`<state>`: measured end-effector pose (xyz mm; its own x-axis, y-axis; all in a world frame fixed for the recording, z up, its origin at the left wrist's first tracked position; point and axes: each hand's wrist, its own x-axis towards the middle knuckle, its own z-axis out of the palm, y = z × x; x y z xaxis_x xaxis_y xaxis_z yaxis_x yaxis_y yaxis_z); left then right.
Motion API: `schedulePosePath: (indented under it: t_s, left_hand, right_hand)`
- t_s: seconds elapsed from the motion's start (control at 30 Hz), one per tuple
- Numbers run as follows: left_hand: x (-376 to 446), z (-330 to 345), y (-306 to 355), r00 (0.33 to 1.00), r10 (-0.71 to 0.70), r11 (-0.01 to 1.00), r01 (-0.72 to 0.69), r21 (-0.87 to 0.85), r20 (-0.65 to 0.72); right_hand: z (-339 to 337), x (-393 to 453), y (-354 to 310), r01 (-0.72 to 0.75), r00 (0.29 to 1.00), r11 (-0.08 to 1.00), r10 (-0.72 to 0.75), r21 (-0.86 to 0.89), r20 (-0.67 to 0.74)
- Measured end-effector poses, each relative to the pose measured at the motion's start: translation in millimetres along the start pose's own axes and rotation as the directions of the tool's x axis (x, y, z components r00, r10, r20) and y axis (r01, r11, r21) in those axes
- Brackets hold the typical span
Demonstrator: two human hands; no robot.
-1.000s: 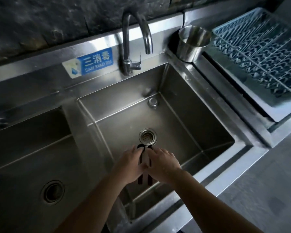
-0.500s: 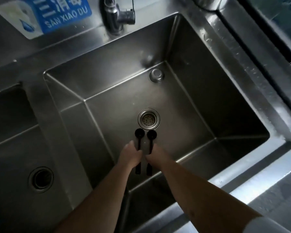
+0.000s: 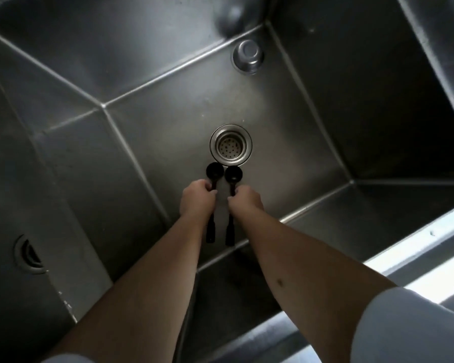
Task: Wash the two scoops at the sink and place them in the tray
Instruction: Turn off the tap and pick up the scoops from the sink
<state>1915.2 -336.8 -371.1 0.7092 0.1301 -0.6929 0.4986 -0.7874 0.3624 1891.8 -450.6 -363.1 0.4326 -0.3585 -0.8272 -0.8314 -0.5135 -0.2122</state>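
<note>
Head view, deep inside a brushed stainless-steel sink (image 3: 325, 121) with creased, sloping walls. Left hand (image 3: 197, 197) clenched around the slim handle of the left black scoop (image 3: 215, 171); right hand (image 3: 247, 199) clenched around the right black scoop (image 3: 233, 174). Round matte bowls side by side, just below the perforated circular drain strainer (image 3: 230, 144). Domed metal overflow cap (image 3: 247, 51) at the back corner.
</note>
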Motion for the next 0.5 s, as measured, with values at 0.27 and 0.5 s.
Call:
schedulePosePath:
  t_s: [0.27, 0.5]
  left_hand:
    - [-39, -58, 26, 0.995, 0.1, 0.956, -0.09, -0.28, 0.022]
    - [-137, -146, 38, 0.989, 0.039, 0.682, 0.078, -0.727, 0.143]
  right_hand:
    - [-43, -42, -21, 0.182, 0.983, 0.974, -0.181, 0.132, -0.02]
    - [-89, -137, -27, 0.296, 0.955, 0.884, -0.273, 0.362, -0.116]
